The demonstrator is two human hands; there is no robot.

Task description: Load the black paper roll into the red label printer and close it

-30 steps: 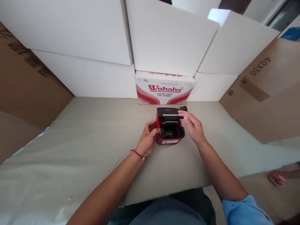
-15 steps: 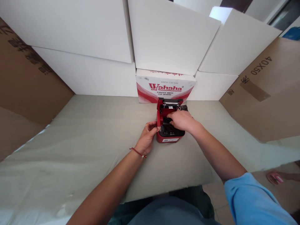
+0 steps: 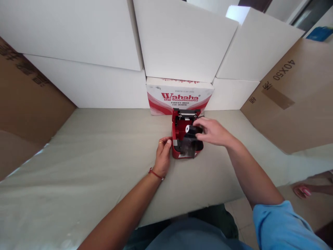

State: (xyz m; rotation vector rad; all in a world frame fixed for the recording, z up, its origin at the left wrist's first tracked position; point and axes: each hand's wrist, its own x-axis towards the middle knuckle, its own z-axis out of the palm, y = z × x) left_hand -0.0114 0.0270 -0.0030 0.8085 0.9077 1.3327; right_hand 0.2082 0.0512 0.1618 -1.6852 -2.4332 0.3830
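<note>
A small red printer (image 3: 177,133) with a black top stands on the grey-covered table (image 3: 104,156), its lid tipped up at the back. My left hand (image 3: 162,156) rests against the printer's left side, fingers curled on its wall. My right hand (image 3: 212,131) is over the open printer, closed on a dark roll (image 3: 193,129) with a white core. A loose dark strip (image 3: 188,146) hangs from the roll down over the printer's front.
A red and white "Wahaha" carton (image 3: 179,95) stands right behind the printer. White boxes (image 3: 182,38) are stacked along the back, brown cardboard boxes (image 3: 293,93) on both sides. Someone's foot in a pink sandal (image 3: 301,190) shows at the lower right, beyond the table edge.
The printer's lid was swung up. My right hand reached into the open bay and has lifted the dark roll out, its strip trailing. My left hand stayed on the printer's side.
</note>
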